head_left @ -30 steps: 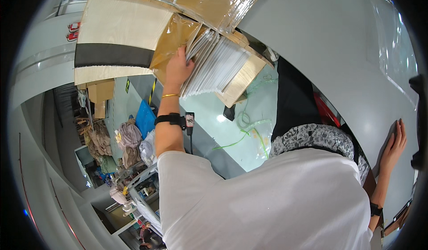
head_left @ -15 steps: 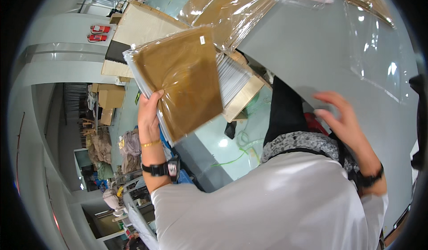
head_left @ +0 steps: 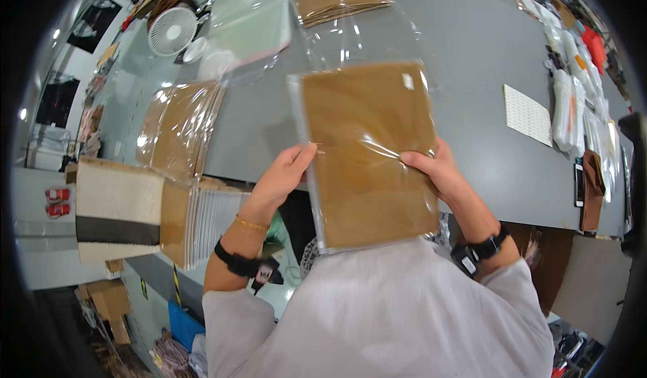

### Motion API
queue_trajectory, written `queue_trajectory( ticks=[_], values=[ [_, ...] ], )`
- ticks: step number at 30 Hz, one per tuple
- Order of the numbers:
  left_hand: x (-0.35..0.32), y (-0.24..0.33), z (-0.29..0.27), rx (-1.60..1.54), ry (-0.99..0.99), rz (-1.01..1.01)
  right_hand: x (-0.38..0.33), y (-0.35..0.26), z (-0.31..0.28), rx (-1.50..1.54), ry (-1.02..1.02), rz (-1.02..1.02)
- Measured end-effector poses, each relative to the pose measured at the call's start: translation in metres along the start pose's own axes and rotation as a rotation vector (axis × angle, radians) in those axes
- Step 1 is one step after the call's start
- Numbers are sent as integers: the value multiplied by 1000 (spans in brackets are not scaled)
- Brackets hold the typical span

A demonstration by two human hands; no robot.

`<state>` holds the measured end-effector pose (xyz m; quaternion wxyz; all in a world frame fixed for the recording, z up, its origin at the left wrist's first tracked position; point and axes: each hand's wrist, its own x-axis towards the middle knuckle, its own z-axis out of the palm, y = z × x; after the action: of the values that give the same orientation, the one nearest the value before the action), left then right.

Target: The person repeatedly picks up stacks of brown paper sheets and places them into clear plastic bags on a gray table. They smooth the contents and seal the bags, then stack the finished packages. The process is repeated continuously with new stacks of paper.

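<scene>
A flat stack of brown sheets in clear plastic (head_left: 371,189), with a small white label near its upper right corner, is held up in front of my body. My left hand (head_left: 286,176) grips its left edge, thumb on the near face. Opposite, my right hand (head_left: 435,169) pinches the right edge, the thumb pressing on the plastic. The fingers behind the package are hidden. Beyond it on the grey table (head_left: 465,48) lie folded brown sheets (head_left: 344,1) with a clear plastic bag (head_left: 364,38) spread on the near side.
At the left, more plastic-wrapped brown packages (head_left: 178,129) rest by the table edge, above an open carton (head_left: 118,206) packed with thin upright sleeves (head_left: 216,219). A white fan (head_left: 173,31) stands far left. A label sheet (head_left: 528,115), plastic rolls (head_left: 563,112) and a phone (head_left: 578,186) lie right.
My body has turned from the carton to the table, bringing the package in front of me. My right hand, free before, has taken hold of its right edge; my left has kept its grip.
</scene>
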<state>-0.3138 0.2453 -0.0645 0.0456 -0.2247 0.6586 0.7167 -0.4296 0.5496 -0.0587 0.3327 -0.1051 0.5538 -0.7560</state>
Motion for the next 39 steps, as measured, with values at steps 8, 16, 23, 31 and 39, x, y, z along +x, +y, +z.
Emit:
queue_trajectory(
  ticks=[8, 16, 23, 31, 39],
  values=[
    [157, 30, 65, 1500, 337, 1025, -55, 19, -50, 57, 344, 89],
    [215, 36, 52, 1144, 310, 1016, -24, -12, -38, 105, 217, -130],
    [190, 43, 55, 1226, 320, 939, 30, 36, -45, 183, 341, 111],
    [167, 6, 35, 73, 268, 132, 51, 37, -46, 317, 667, -83],
    [169, -12, 47, -376, 13, -14, 72, 25, -55, 863, 471, -46]
  ],
)
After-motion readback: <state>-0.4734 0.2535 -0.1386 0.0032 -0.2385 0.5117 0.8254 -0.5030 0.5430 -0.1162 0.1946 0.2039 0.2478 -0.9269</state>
